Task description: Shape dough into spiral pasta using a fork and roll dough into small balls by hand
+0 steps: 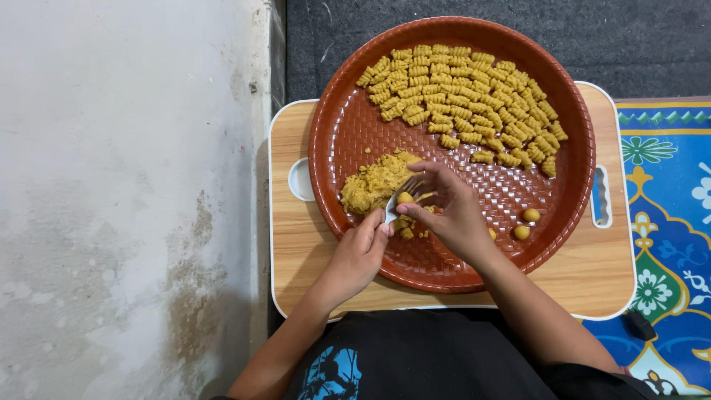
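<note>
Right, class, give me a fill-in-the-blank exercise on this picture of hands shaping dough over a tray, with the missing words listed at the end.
1. The left hand holds a ____ by its handle.
2. The right hand presses a small dough ball against the fork tines over the round ____ tray.
3. The ridged shaped pieces lie in rows at the tray's ____ side.
4. The tray rests on a ____ board.

Missing words: fork; brown; far; wooden
</note>
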